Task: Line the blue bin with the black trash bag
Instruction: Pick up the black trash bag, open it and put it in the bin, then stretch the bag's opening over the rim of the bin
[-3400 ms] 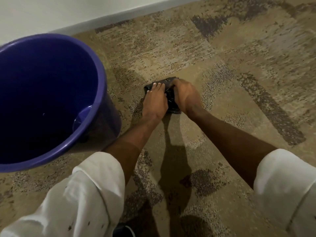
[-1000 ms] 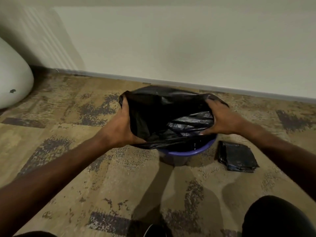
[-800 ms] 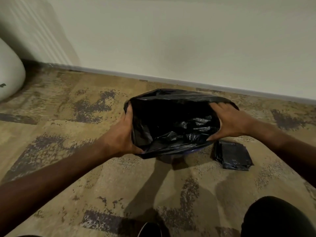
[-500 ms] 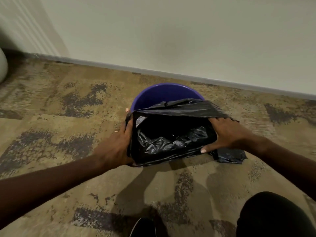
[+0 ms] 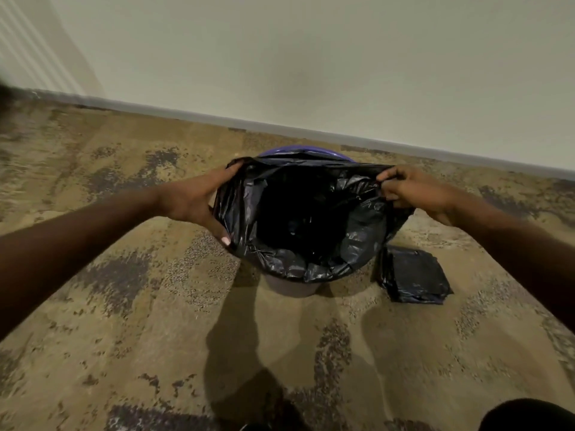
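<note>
The blue bin (image 5: 301, 151) stands on the carpet near the wall, and only its far rim and a bit of its lower wall show. The black trash bag (image 5: 351, 244) hangs open inside it, its mouth spread wide over the near rim. My left hand (image 5: 199, 203) grips the bag's left edge. My right hand (image 5: 410, 188) pinches the bag's right edge at the top. The bag's inside is dark and its bottom is hidden.
A folded stack of black bags (image 5: 413, 275) lies on the carpet just right of the bin. A pale wall with a grey baseboard (image 5: 435, 154) runs behind. A dark knee (image 5: 525, 415) shows at the bottom right.
The bag's mouth has been pulled wider and lowered over the bin, so it now covers most of the rim. My hands have moved apart to the bin's two sides.
</note>
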The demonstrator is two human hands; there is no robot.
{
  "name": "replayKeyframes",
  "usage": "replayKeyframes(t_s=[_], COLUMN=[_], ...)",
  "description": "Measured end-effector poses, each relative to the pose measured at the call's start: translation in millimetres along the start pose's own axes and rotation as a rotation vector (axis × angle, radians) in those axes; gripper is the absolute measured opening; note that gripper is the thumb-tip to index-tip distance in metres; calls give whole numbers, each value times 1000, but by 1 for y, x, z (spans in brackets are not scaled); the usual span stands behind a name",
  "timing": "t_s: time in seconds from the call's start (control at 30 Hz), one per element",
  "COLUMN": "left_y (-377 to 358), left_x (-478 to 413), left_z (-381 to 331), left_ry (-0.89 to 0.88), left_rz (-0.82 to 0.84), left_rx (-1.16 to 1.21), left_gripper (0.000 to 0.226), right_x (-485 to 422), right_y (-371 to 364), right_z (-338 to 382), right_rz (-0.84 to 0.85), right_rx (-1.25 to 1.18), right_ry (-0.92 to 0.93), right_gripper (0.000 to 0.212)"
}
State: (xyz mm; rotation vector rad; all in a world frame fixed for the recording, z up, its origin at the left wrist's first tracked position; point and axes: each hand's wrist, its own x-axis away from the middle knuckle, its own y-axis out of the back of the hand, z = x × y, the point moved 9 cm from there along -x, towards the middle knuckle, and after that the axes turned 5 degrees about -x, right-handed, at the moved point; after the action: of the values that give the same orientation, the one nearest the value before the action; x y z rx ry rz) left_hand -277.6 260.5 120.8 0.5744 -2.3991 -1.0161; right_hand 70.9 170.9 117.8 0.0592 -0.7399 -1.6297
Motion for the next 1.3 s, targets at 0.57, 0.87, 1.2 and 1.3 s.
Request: replayKeyframes(t_s=[0.57,0.87,1.2,1.3], left_y=[49,53,48,34], left_x=[-30,-37,-49,-46], left_z=[18,20,32,58], left_ry=[582,485,279,351], left_rz=[-740,-750,-635,-517], left_rx=[-73,-193,-14,428], left_gripper=[35,40,44,49], right_x=[-54,-84,-103,-100], right_y=[-31,-48,-74,-72], right_z=[64,68,73,67], right_rz=[-263,-146,-47,46], right_rx=[822,778,476,383], right_ry=[375,354,283,253], right_gripper=[42,47,43,58])
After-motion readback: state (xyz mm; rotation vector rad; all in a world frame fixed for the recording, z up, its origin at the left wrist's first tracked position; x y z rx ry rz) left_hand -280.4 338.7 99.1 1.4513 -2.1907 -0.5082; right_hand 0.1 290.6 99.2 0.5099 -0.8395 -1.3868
